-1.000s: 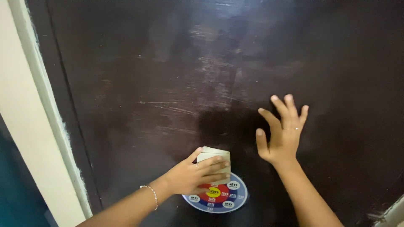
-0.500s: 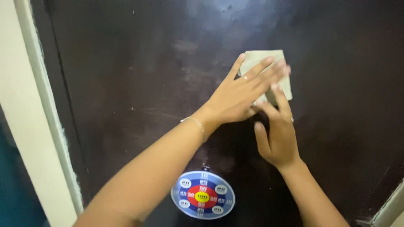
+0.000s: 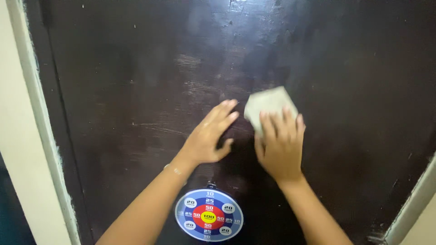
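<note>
Dark brown door [image 3: 136, 90] across almost the whole view, scratched and shiny, with pale streaks near the middle. Pale frame [image 3: 38, 136] along the door's edge at 9 o'clock, another pale strip at 4 o'clock in the corner.

Right hand [image 3: 279, 145] just right of the centre, flat on the door, fingers [image 3: 286, 120] close together and pointing to 12 o'clock. Under these fingers a folded grey-beige cloth [image 3: 268, 102], pressed against the wood; its upper part free and visible at 11 o'clock of the hand, its lower part hidden by the fingers. Grip here: not a pinch, only fingers laid flat over the cloth, thumb at 9 o'clock side, a little apart. Slightly blurred.

Left hand [image 3: 209, 136] just beside the right one, at its 9 o'clock, holding nothing. Fingers stretched toward 1 o'clock, close to each other, thumb spread out toward the right hand. Fingertips near the cloth's left edge; touching it or not, cannot tell. Palm close to the door; contact with the wood not clear. Thin bracelet [image 3: 175, 170] on the left wrist.

Below the hands, at 6 o'clock, round target [image 3: 209, 217] fixed on the door: blue outer ring, red ring, yellow centre, small white circles around. Both forearms from the bottom edge, left one passing just beside the target at its 10 o'clock.
</note>
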